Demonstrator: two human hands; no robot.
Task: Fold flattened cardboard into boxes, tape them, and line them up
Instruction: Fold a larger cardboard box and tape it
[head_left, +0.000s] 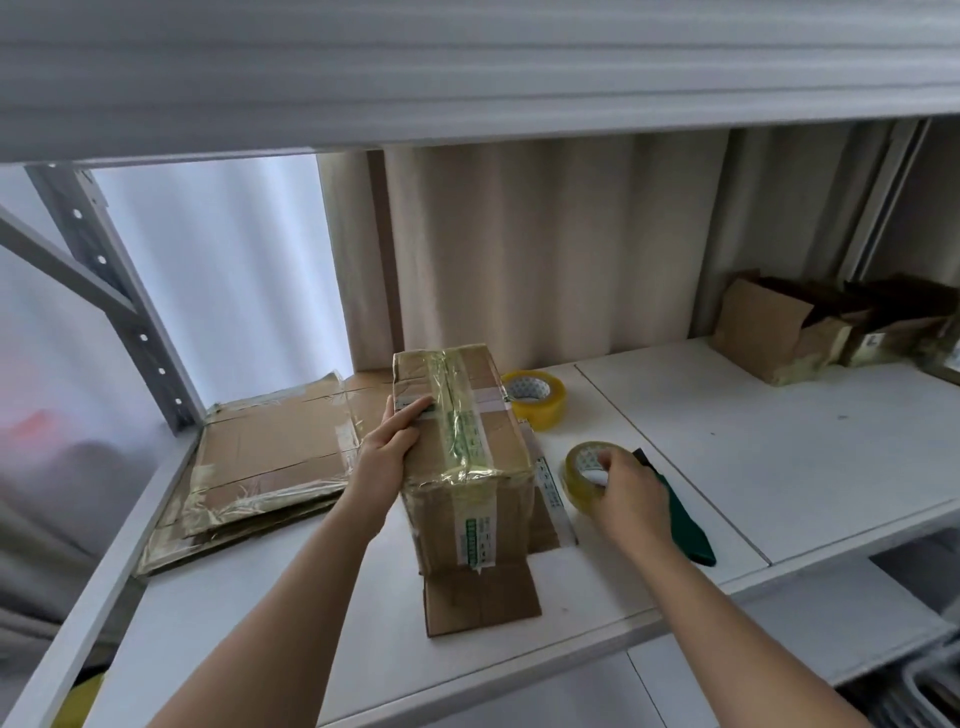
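A folded cardboard box (467, 447) with yellowish tape along its top stands in the middle of the white shelf (753, 447), its bottom flaps spread toward me. My left hand (389, 447) grips its left top edge, thumb on top. My right hand (631, 499) holds a roll of clear tape (584, 470) on the shelf just right of the box. A second tape roll (535, 397) lies behind it, next to the box. A stack of flattened cardboard (270, 462) lies on the left.
A green-handled cutter (685, 525) lies under my right hand near the shelf's front edge. Several open cardboard boxes (810, 327) stand at the back right. A grey shelf post (119, 306) rises at the left, and an upper shelf hangs overhead.
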